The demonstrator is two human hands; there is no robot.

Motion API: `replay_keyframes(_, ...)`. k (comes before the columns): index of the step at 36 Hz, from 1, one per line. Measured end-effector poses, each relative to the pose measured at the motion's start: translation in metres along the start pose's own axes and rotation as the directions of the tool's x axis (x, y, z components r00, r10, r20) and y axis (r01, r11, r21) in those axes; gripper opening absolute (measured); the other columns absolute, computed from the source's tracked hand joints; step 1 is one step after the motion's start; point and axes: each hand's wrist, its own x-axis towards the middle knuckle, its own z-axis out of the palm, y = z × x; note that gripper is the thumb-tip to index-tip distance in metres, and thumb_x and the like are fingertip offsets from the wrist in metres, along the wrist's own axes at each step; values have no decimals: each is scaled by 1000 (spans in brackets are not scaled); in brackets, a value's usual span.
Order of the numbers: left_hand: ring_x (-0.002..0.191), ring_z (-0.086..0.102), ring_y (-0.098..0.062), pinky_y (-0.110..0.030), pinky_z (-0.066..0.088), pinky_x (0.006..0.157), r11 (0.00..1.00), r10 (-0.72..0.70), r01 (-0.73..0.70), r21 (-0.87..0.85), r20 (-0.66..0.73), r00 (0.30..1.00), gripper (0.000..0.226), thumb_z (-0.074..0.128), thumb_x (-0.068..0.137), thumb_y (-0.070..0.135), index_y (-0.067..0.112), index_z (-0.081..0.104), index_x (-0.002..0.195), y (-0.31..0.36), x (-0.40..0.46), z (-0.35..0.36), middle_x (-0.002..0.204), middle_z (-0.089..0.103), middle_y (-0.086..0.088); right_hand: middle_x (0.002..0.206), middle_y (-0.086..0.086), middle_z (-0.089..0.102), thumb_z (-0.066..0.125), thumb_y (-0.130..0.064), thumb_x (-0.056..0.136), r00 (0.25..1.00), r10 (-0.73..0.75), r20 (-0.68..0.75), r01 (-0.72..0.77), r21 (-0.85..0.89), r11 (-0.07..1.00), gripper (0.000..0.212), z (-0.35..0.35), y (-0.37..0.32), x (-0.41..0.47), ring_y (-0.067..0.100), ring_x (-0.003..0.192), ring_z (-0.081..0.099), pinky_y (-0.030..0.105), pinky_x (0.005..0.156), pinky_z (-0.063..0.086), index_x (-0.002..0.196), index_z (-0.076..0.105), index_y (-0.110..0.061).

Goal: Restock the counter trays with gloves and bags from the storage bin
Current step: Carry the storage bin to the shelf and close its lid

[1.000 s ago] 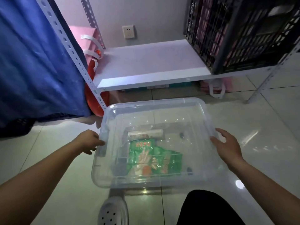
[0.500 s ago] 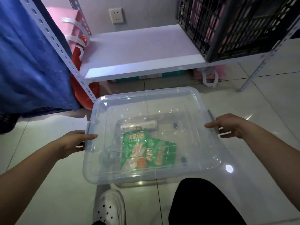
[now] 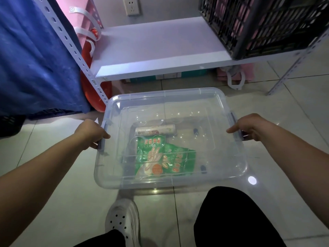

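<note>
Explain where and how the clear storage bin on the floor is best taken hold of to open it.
Take the storage bin by the grey latch handles at its two short ends, one from each side. The lid is still on, and these clips are the only parts that stick out. The left hand and right hand already rest there, so that grip looks right.

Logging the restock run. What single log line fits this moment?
left hand: on bin latch | right hand: on opposite latch | storage bin: lidded, on floor | inside: green glove pack, bag roll
</note>
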Motion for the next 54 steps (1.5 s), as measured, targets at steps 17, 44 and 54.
replay_keyframes(17, 117, 52, -33, -59, 39, 97, 992, -120, 126, -16, 211, 970, 61, 75, 82, 41, 11, 49, 128, -30, 0, -10, 119, 55, -7, 110, 7, 59, 84, -38, 70, 999, -3, -33, 14, 351, 936, 43, 14, 55, -31, 26, 101, 53, 41, 88, 43, 97, 67, -10)
replay_keyframes(44, 117, 58, -51, -71, 46, 89, 729, 145, 327, -602, 601, 786, 83, 91, 60, 7, 25, 56, 133, -67, -60, -44, 134, 61, -20, 114, 4, 67, 62, -8, 91, 901, -187, 391, -35, 494, 869, 42, -38, 54, -60, 28, 92, 64, 42, 67, 59, 127, 60, -28)
replay_keyframes(54, 122, 58, -44, -73, 40, 95, 648, 303, 235, -725, 528, 793, 75, 88, 63, 14, 24, 62, 132, -50, -110, -98, 140, 58, -14, 117, 0, 73, 85, -20, 61, 821, -511, 253, 204, 707, 677, 70, -79, 37, -104, 30, 98, 72, 52, 73, 59, 123, 61, -44)
